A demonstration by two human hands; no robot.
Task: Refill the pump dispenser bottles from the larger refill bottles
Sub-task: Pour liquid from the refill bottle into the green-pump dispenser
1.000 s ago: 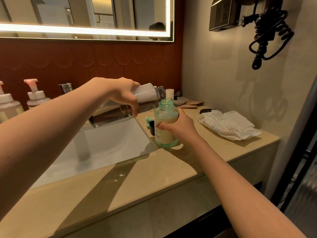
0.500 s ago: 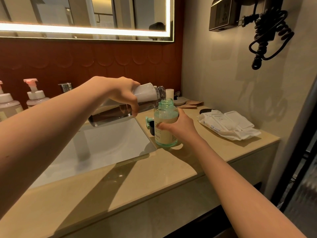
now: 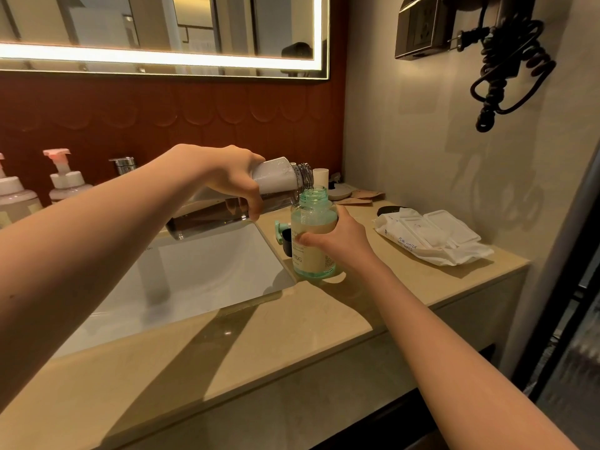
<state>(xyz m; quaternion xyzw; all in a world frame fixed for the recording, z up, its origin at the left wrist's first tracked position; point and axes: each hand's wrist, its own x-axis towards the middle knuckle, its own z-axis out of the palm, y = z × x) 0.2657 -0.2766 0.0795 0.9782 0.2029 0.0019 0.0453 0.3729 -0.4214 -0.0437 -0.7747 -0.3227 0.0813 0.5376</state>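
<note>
Bathroom vanity shot, so we're at a beige stone table [image 3: 292, 336] with a white sink [image 3: 194, 280] sunk into it and a lit mirror [image 3: 162, 27] up above.

Our left hand [image 3: 227, 177] is wrapped around the clear refill bottle [image 3: 276, 183], fingers curled over its white label. It's tipped almost flat over the corner of the sink. Its threaded mouth sits right over the open neck of the teal dispenser bottle [image 3: 313, 219], just about touching the rim. We honestly can't tell from this angle how much is coming out.

Our right hand [image 3: 341, 241] grips the dispenser bottle around its middle, thumb across the front label. That bottle stands upright on the table, right at the sink's right edge.

Just behind it on the left lie the teal pump head [image 3: 279, 227] and a small black cap [image 3: 287, 243], both off their bottles.

Other stuff around:
- two pump bottles with pink tops, one [image 3: 65, 183] near the chrome faucet [image 3: 123, 164] and another [image 3: 13, 196] cut off at the frame edge
- a white pack of wet wipes [image 3: 428, 235] lying flat on the right end of the table
- a black coiled cord [image 3: 506, 69] hanging on the wall
</note>
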